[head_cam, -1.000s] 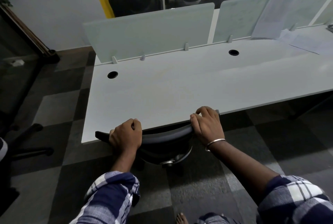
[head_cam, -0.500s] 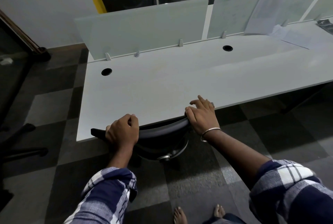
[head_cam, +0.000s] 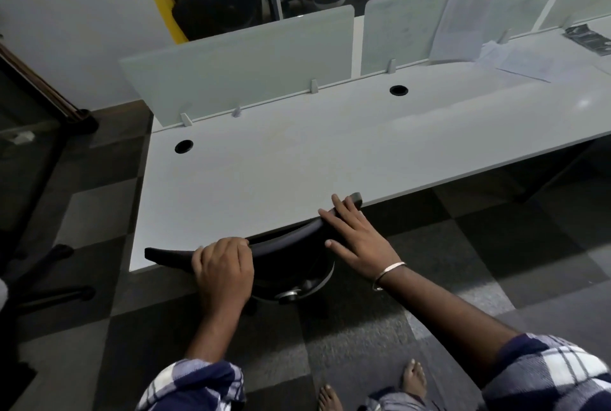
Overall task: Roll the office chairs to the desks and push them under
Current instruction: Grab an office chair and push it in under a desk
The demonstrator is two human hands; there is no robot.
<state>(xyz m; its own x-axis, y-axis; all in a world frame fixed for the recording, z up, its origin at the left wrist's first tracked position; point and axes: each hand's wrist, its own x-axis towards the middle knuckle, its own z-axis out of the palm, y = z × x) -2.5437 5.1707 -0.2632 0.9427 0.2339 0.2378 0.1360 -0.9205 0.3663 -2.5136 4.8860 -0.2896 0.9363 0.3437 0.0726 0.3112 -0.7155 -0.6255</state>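
Note:
A black office chair [head_cam: 287,245] stands tucked under the front edge of a long white desk [head_cam: 297,162]; only the top of its backrest and part of its base show. My left hand [head_cam: 223,270] grips the top of the backrest with curled fingers. My right hand [head_cam: 355,235] lies on the right end of the backrest with straight, spread fingers, a metal bangle on the wrist. The seat is hidden under the desk.
Frosted divider panels [head_cam: 238,73] line the desk's far edge, with papers [head_cam: 525,60] at the right. Another chair's base [head_cam: 49,278] juts in at the left. More dark chairs [head_cam: 218,10] stand beyond the dividers. My bare feet [head_cam: 411,374] stand on chequered carpet.
My right hand has uncurled from its grip and now lies flat on the backrest. The left hand keeps its grip. The chair has stayed under the desk edge.

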